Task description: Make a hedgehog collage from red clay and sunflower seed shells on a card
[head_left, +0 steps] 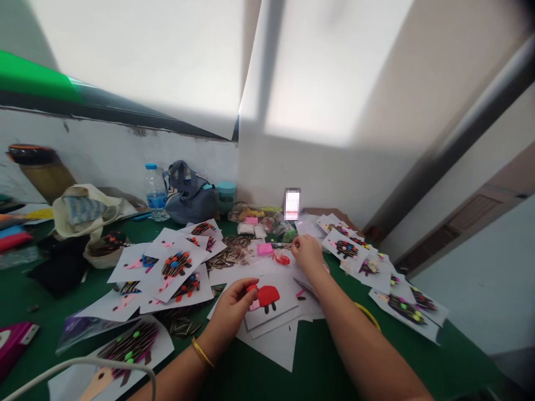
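My left hand [230, 307] is closed in a pinch, with a small piece of red clay [251, 288] at its thumb and fingertips. It is beside a white sheet [259, 320] bearing a flat red clay shape [268, 296] with dark seed-like legs. Further forward, my right hand [308, 255] has its fingers drawn together; what they hold, if anything, is hidden. Near it lie a pink block of clay [264, 249] and a bit of red clay in clear wrapping [281, 258]. A loose heap of striped sunflower seeds [229, 252] spreads to their left.
Sheets with seed hedgehogs overlap at left [176, 264] and right [401, 309]. A water bottle [156, 192], a grey-blue bag [190, 195] and a teal-lidded cup [226, 197] line the wall. A pale cable [83, 362] crosses the near left of the green table [317, 367].
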`<move>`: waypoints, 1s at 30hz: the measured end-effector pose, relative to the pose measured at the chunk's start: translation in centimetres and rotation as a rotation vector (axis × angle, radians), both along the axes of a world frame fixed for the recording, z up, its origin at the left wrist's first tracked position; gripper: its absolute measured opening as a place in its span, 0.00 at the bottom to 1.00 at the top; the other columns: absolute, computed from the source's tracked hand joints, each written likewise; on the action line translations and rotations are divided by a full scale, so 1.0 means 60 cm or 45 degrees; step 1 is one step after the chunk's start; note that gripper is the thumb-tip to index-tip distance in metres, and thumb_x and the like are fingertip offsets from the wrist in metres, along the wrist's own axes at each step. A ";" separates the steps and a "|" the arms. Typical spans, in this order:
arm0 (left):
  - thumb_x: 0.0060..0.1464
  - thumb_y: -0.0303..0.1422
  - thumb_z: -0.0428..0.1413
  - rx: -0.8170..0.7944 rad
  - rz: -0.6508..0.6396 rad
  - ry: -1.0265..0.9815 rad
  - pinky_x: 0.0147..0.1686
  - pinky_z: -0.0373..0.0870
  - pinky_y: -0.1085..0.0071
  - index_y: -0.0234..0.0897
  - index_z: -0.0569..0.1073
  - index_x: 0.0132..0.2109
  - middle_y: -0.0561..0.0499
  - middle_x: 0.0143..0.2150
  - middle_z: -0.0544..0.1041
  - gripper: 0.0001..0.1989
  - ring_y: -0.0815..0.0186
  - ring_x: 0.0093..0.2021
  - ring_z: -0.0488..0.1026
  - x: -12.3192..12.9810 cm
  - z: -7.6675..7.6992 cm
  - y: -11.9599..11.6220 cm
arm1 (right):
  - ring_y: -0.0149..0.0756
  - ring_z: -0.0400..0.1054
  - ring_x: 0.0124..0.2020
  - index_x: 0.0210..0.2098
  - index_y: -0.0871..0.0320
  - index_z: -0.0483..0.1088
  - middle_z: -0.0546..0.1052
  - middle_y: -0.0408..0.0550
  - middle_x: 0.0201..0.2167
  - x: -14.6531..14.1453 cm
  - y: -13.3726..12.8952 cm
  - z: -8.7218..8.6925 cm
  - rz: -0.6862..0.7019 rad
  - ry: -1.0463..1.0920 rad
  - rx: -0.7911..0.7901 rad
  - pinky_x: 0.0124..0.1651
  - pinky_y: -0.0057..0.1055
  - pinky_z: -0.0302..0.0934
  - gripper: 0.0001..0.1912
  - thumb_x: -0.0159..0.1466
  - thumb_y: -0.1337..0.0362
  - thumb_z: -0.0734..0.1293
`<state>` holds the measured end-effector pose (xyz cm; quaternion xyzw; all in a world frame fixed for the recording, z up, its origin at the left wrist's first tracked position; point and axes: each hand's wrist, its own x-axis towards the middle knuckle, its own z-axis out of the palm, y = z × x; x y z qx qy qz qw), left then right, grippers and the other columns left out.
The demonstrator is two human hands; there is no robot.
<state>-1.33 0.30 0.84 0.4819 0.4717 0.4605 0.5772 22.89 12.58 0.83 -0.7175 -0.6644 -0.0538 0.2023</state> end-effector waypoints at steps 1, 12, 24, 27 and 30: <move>0.48 0.46 0.61 -0.003 -0.001 -0.007 0.36 0.68 0.69 0.36 0.77 0.47 0.48 0.38 0.79 0.23 0.63 0.36 0.73 0.000 -0.002 0.001 | 0.42 0.68 0.44 0.36 0.58 0.73 0.76 0.53 0.39 0.002 -0.010 -0.002 0.010 0.041 0.029 0.44 0.33 0.56 0.11 0.64 0.65 0.59; 0.45 0.46 0.63 -0.039 -0.013 -0.011 0.40 0.71 0.67 0.37 0.77 0.45 0.49 0.35 0.79 0.22 0.62 0.37 0.75 0.004 0.011 -0.004 | 0.38 0.69 0.33 0.35 0.56 0.74 0.77 0.47 0.32 0.035 -0.076 -0.027 0.086 0.158 0.008 0.35 0.30 0.57 0.12 0.65 0.61 0.60; 0.46 0.46 0.62 0.014 -0.014 -0.039 0.38 0.71 0.68 0.37 0.76 0.47 0.48 0.38 0.79 0.24 0.62 0.38 0.75 0.005 0.001 0.000 | 0.47 0.60 0.50 0.43 0.54 0.76 0.74 0.53 0.45 -0.036 -0.050 -0.007 0.184 -0.058 -0.067 0.51 0.39 0.51 0.11 0.62 0.59 0.69; 0.48 0.47 0.60 0.051 -0.003 -0.041 0.36 0.70 0.68 0.36 0.76 0.46 0.50 0.33 0.77 0.22 0.65 0.33 0.73 0.003 -0.002 0.003 | 0.46 0.61 0.50 0.36 0.56 0.76 0.74 0.53 0.43 -0.044 -0.048 -0.004 0.209 -0.011 -0.060 0.51 0.38 0.52 0.06 0.63 0.63 0.67; 0.49 0.47 0.59 0.093 -0.002 0.004 0.32 0.68 0.69 0.35 0.77 0.42 0.53 0.27 0.73 0.20 0.67 0.28 0.70 0.000 -0.007 0.005 | 0.41 0.65 0.46 0.38 0.57 0.74 0.76 0.51 0.41 -0.045 -0.069 0.002 0.247 0.065 -0.035 0.48 0.33 0.55 0.07 0.66 0.64 0.63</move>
